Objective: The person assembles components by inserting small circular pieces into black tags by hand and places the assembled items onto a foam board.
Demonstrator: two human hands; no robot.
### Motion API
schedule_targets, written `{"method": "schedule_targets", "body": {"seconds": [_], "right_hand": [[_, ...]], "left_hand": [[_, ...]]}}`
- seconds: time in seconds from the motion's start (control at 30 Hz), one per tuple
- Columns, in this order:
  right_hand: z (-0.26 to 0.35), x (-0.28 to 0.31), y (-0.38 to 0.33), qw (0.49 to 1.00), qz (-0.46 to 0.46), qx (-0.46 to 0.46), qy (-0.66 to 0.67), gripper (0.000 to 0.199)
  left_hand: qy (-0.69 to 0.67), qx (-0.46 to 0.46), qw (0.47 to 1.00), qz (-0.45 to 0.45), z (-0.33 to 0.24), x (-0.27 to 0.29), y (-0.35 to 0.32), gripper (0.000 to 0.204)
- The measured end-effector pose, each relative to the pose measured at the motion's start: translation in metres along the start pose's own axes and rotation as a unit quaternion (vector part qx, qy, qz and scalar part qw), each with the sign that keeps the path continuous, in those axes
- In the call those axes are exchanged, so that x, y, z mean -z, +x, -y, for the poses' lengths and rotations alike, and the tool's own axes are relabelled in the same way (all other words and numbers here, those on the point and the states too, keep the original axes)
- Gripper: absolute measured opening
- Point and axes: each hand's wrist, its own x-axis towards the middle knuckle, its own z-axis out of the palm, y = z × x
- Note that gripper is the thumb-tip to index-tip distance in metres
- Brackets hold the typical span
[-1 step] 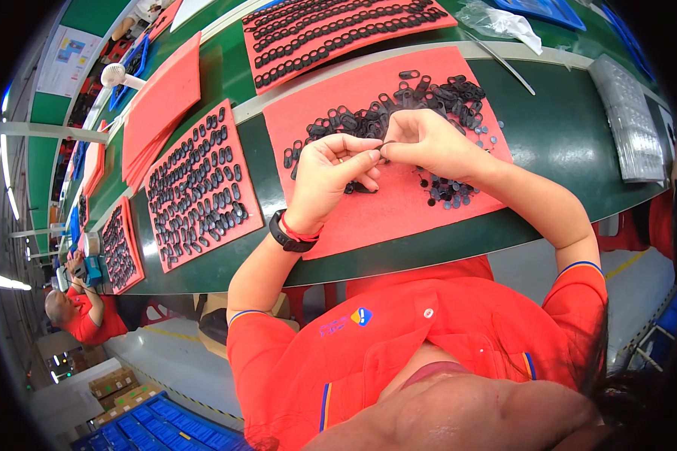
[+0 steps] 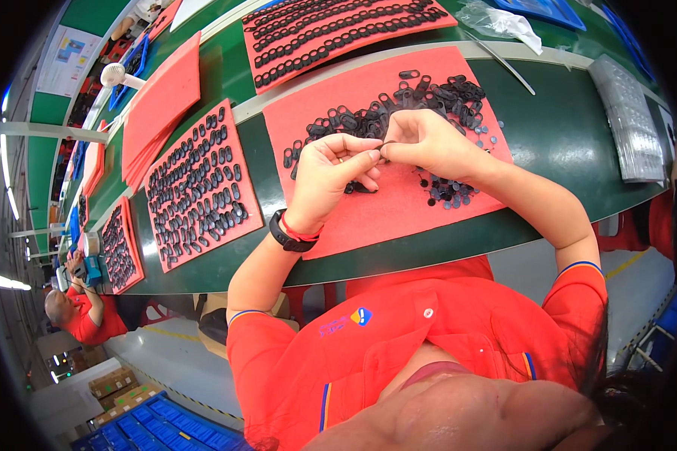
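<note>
My left hand and my right hand meet fingertip to fingertip above a red foam mat. Between them they pinch a small black part, mostly hidden by the fingers. Behind my hands lies a loose heap of black oval pieces, each with a ring-like opening at one end. Beneath my right wrist is a scatter of small round dark discs. One more black piece rests on the mat just below my left fingers.
Red mats with rows of black pieces lie to the left and at the back. Stacked red foam sheets and a small white fan stand further left. Tweezers, a plastic bag and clear trays are at right. A co-worker sits far left.
</note>
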Motion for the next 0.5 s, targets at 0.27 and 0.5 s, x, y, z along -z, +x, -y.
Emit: {"method": "schedule_targets", "body": {"seconds": [0.27,0.5], "right_hand": [[0.008,-0.001,-0.003,0.999,0.021,-0.022,0.029,0.015],[0.005,0.000,-0.001,0.999,0.026,-0.041,0.019,0.016]], "left_hand": [[-0.004,0.000,1.000,-0.006,-0.001,0.002,-0.001,0.016],[-0.005,0.026,1.000,-0.011,-0.002,0.002,-0.001,0.014]]}}
